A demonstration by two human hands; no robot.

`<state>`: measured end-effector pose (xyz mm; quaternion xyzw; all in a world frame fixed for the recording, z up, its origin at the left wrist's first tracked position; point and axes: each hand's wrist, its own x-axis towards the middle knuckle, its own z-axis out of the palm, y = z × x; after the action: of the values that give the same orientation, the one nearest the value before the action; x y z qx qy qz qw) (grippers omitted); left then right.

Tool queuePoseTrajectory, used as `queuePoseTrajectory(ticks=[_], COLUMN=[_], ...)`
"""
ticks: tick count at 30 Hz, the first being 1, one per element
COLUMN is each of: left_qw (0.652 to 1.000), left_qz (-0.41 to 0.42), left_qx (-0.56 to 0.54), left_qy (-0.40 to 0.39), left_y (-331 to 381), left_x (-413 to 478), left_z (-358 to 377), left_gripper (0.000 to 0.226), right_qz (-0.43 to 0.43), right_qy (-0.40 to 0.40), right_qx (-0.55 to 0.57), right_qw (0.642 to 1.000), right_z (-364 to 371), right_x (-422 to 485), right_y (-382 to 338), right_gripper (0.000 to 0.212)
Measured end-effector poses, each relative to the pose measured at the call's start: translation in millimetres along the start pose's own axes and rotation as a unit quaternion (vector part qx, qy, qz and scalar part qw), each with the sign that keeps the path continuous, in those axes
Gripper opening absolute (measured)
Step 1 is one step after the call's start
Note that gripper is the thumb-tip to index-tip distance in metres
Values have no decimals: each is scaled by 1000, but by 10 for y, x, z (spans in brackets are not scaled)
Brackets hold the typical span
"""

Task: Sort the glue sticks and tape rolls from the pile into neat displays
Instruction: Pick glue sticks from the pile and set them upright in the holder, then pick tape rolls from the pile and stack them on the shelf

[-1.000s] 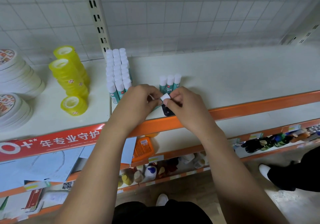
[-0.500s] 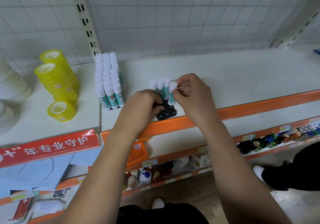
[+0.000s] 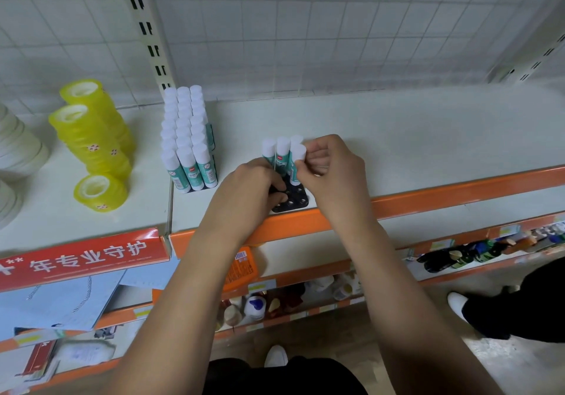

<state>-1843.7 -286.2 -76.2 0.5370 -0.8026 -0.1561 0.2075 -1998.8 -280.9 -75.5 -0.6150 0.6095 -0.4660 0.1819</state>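
Note:
A black holder tray (image 3: 294, 199) with round holes sits at the front edge of the white shelf (image 3: 397, 138). Three glue sticks (image 3: 276, 151) with white caps and teal bodies stand in its back row. My right hand (image 3: 331, 177) pinches a fourth glue stick (image 3: 297, 162), upright, its base at the tray just in front of that row. My left hand (image 3: 247, 193) grips the tray's left side. A full block of several glue sticks (image 3: 188, 141) stands to the left. Yellow tape rolls (image 3: 91, 131) are stacked further left, one roll (image 3: 99, 192) lying in front.
White tape rolls (image 3: 18, 150) sit at the far left edge. An orange rail (image 3: 458, 190) runs along the shelf front, with a red sign (image 3: 79, 260) on the left. Lower shelves hold bottles and packets. Another person's shoes and dark trousers (image 3: 519, 300) are at the right on the floor.
My right hand brought a glue stick from in front of my left hand up to the tray and set it upright beside the three standing sticks. The camera view shifted right.

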Motion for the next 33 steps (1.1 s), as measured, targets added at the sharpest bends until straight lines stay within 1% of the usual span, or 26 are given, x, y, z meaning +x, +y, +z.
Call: queuePoseTrajectory(ticks=[7,11,14,16,18,20,23,26,29,33], left_qw=[1000,999,999,998,997,996,993,982,963,942], left_qz=[-6,-7,-15,-23,-20,-17,-30,-53,-119,-199], left_qx=[-9,-2,-13,-25,-30,-30,-9,49,120,157], left_qy=[23,33,40,53,67,84,115,172,210,218], left_y=[-6,2,-4,-7,-14,-24,-82,-252,-556,-1010], left_x=[12,6,-14,-55,-123,-216,-389,-659,-1064,-1736], left_z=[13,22,7,-43,-129,-252,-474,-741,-1017,-1402], left_gripper=[13,12,9,10,11,11,14,13,15,16], right_qz=[-4,-11,-7,-22,-55,-86,-104,-140,-184,-235], right_qy=[16,6,-24,-12,19,19,-42,-125,-185,-244], right_qx=[1,-8,-30,-57,-69,-70,-67,-97,-116,-126], right_qw=[1000,1000,999,998,996,994,991,977,958,932], right_z=[61,30,-38,-93,-130,-120,3,267,634,1263], right_x=[19,14,4,-32,-72,-108,-156,-255,-402,-718], right_y=[34,29,-9,-66,-180,-344,-620,-909,-1227,-1692], right_gripper=[22,21,31,38,35,26,19,19,20,23])
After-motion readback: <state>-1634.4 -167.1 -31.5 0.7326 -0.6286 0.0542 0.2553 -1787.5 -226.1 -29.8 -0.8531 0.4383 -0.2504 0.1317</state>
